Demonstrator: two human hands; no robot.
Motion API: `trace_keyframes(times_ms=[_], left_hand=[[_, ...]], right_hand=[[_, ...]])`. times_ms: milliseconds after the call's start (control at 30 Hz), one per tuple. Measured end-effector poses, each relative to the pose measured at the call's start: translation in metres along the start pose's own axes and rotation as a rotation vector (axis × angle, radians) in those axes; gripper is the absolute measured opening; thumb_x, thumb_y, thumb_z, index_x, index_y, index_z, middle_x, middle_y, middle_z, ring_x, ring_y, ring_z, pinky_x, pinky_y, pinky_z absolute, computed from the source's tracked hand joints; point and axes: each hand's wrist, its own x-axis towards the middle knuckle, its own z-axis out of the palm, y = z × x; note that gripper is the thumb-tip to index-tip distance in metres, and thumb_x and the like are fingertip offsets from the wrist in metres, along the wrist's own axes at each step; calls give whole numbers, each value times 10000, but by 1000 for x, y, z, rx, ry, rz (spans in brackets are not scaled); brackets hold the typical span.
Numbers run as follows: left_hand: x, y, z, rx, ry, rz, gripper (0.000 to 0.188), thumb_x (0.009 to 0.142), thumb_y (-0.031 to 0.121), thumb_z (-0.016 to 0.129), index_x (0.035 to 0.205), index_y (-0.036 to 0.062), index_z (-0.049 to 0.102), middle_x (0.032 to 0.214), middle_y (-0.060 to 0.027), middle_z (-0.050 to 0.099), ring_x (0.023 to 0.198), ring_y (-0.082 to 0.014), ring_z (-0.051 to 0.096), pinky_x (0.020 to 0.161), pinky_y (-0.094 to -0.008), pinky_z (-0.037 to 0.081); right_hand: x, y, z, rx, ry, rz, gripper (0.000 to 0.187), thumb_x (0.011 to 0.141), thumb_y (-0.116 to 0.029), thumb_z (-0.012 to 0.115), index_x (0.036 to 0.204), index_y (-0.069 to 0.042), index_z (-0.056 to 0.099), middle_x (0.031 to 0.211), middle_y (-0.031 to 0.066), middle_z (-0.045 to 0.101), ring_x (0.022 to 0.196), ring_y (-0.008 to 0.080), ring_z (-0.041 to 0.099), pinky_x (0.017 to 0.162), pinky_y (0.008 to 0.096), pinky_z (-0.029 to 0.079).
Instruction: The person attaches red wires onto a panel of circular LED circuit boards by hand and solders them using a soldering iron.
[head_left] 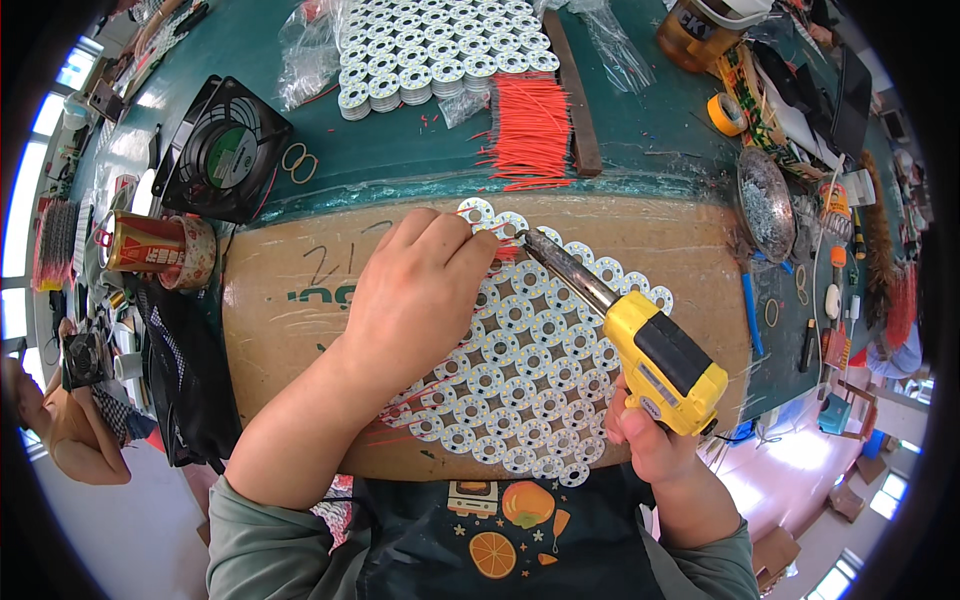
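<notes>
My right hand (650, 430) is wrapped round the handle of a yellow and black soldering gun (668, 350). Its dark tip meets a round white LED board in the far rows of a sheet of joined boards (535, 345). Beside that tip, my left hand (420, 280) is closed, with short red wires (508, 254) pinched at its fingertips. The fingertips themselves are partly hidden behind the knuckles. Several more red wires (425, 400) stick out from the boards along the sheet's left side, under my left forearm. The sheet lies on a brown cardboard (290, 250).
Stacked LED boards (440, 55) and a pile of red wires (530, 130) lie at the back, alongside a dark bar (578, 100). A black fan (225, 150) and a can (145, 243) stand left. To the right are a metal dish (765, 205), yellow tape (727, 115) and a tub (700, 30).
</notes>
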Motion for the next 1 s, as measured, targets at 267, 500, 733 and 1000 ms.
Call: trace_keyframes(times_ms=[267,500,733,1000], left_hand=[[-1,0,0,-5,3,12,285,790,-12,735,1072,31,731,975,-90,659,899,-301,639,804,-410,551],[-1,0,1,-4,4,15,282,790,-22,734,1068,30,732,968,-97,653,903,-305,639,799,-405,553],[3,5,-5,33,63,41,284,778,-22,744,1057,34,733,960,-96,649,913,-304,642,797,-406,552],[22,16,-10,1,-50,81,309,754,-13,739,1057,45,730,953,-70,659,918,-287,650,797,-396,556]], right_hand=[[-1,0,-5,85,-36,76,741,917,-352,786,1457,34,456,750,33,530,603,118,493,567,277,450],[-3,-1,-3,109,4,100,788,901,-381,808,1468,31,449,751,23,526,614,113,490,580,276,448],[-7,-1,-8,116,36,102,783,896,-393,812,1462,17,459,754,26,535,613,117,501,579,283,448],[-15,2,-17,87,75,82,764,899,-385,807,1451,20,468,753,25,535,604,117,503,568,286,438]])
